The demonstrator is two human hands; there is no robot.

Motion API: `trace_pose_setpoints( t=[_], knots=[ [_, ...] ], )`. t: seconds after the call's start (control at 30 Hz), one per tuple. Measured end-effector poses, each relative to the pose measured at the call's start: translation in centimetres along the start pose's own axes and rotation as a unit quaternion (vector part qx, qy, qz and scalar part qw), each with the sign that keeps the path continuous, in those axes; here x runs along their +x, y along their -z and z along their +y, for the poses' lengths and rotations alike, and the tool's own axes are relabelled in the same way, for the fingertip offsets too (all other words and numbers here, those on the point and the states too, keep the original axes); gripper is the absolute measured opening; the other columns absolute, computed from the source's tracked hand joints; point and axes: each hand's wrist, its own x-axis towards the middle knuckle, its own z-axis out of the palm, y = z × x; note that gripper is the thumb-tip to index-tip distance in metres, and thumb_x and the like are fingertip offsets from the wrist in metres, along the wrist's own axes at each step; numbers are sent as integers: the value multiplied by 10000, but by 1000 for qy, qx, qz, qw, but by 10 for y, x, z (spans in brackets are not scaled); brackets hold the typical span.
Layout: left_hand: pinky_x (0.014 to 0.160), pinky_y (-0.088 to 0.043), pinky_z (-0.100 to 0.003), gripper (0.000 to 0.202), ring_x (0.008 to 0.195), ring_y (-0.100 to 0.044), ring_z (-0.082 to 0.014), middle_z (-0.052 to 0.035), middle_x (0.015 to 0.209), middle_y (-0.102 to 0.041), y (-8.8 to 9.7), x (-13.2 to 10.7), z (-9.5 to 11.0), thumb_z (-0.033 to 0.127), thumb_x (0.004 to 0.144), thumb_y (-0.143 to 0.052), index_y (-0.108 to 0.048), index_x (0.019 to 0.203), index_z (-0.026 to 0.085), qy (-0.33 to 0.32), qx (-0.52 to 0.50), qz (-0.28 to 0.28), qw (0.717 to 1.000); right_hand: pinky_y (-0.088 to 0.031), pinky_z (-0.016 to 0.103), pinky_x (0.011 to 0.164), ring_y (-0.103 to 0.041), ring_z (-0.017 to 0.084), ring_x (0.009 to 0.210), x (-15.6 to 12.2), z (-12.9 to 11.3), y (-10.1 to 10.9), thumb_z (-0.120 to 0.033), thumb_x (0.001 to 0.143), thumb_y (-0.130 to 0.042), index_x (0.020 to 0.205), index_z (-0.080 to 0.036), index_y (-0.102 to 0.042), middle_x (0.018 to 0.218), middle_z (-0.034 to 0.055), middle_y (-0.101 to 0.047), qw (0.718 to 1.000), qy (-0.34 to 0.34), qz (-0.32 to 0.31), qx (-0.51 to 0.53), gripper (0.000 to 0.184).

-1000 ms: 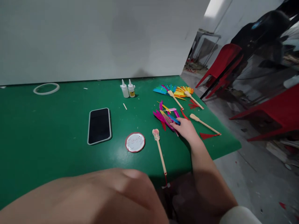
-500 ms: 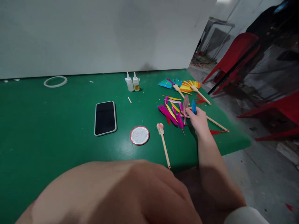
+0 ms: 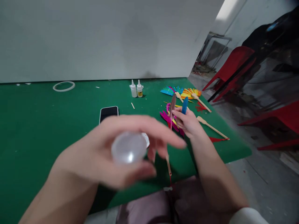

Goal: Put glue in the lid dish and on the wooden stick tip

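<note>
My left hand (image 3: 112, 149), blurred and close to the camera, has its fingers curled round a whitish, translucent, round-ended thing (image 3: 129, 147); its kind is unclear. Above the green table, my right hand (image 3: 187, 119) is closed on feathers: a dusky mauve feather (image 3: 173, 105) stands between thumb and finger, and a blue feather (image 3: 185, 105) sticks up behind. Magenta feathers (image 3: 167, 119) lie just left of that hand. Beneath my left hand, a wooden stick (image 3: 168, 166) shows only its lower end. A round white lid (image 3: 146, 139) is mostly covered too.
Two small glue bottles (image 3: 136, 89) stand near the wall. A phone (image 3: 108, 112) is partly hidden by my left hand. Feathered sticks (image 3: 175, 91) lie at the back right, with a bare wooden stick (image 3: 213, 127) nearer. A clear ring (image 3: 64, 86) lies left; red chairs (image 3: 233, 67) stand beyond.
My left hand has come back from close in front of the camera, now showing the whitish thing in its fingers. My right hand has lifted the feathers slightly leftward. The view has tilted a little.
</note>
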Motion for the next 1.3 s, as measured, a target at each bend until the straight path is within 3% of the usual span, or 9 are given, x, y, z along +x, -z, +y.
trace_pose_setpoints(
  t=[0.1, 0.2, 0.33, 0.43, 0.53, 0.67, 0.8, 0.97, 1.3],
  knots=[
    [613, -469, -248, 246, 745, -620, -165, -10, 866, -692, 9, 28, -14, 410, 732, -695, -679, 919, 252, 47, 8, 94, 994, -96, 187, 323, -221, 15, 309, 1, -4, -21, -357, 639, -760, 675, -179, -560, 402, -94, -440, 998, -10, -55, 4, 269],
    [668, -484, -258, 278, 833, -629, -186, -36, 980, -693, 9, 44, -32, 422, 734, -680, -667, 904, 202, 110, 37, 152, 982, -130, 190, 343, -250, 10, 345, 1, -4, -34, -379, 673, -739, 683, -170, -578, 506, -65, -523, 994, -18, -101, -21, 264],
    [761, -500, -294, 373, 915, -633, -219, -57, 1024, -704, 3, 51, -44, 434, 730, -671, -687, 1012, 190, 161, 47, 94, 981, -167, 192, 356, -290, 20, 376, 2, -1, -40, -358, 680, -733, 708, -167, -609, 537, -57, -532, 992, -4, -99, -79, 229],
    [777, -499, -296, 420, 905, -636, -215, -48, 1024, -711, 2, 53, -46, 424, 722, -679, -686, 1078, 202, 184, 50, 74, 979, -170, 183, 353, -272, 21, 389, 6, 1, -37, -384, 680, -735, 725, -165, -625, 533, -62, -512, 993, -31, -109, -24, 248],
    [757, -495, -275, 405, 885, -634, -201, -32, 1034, -712, 4, 53, -50, 422, 721, -682, -693, 1077, 228, 184, 18, 93, 978, -339, 178, 408, -374, 34, 450, 10, 1, -28, -438, 704, -712, 794, -152, -686, 633, -21, -584, 988, -52, -128, 66, 302],
    [680, -488, -254, 384, 793, -627, -180, -27, 998, -716, 7, 53, -54, 421, 711, -687, -707, 1052, 243, 182, 0, 88, 979, -515, 251, 666, -576, 103, 693, 12, 0, -13, -461, 753, -675, 882, -156, -723, 852, 53, -684, 981, -73, -163, 76, 335],
    [589, -467, -244, 405, 671, -607, -159, -20, 822, -715, 7, 52, -53, 417, 716, -680, -703, 1079, 239, 193, 5, 55, 980, -520, 271, 673, -626, 149, 773, 8, 0, -11, -510, 765, -654, 875, -175, -723, 887, 64, -702, 975, -88, -199, 35, 360],
    [653, -500, -259, 434, 742, -639, -176, -30, 879, -724, 6, 53, -51, 384, 716, -689, -683, 1121, 229, 185, -18, 35, 982, -507, 243, 605, -613, 125, 652, -2, -4, -22, -540, 748, -658, 795, -165, -724, 779, 51, -702, 966, -95, -241, -2, 384],
    [679, -519, -270, 467, 747, -658, -176, -38, 834, -727, 6, 52, -53, 391, 731, -691, -656, 1154, 195, 186, -29, 15, 982, -492, 216, 603, -616, 109, 622, -4, 0, -28, -534, 697, -700, 770, -146, -719, 738, 55, -709, 973, -96, -210, -23, 395]
  ],
)
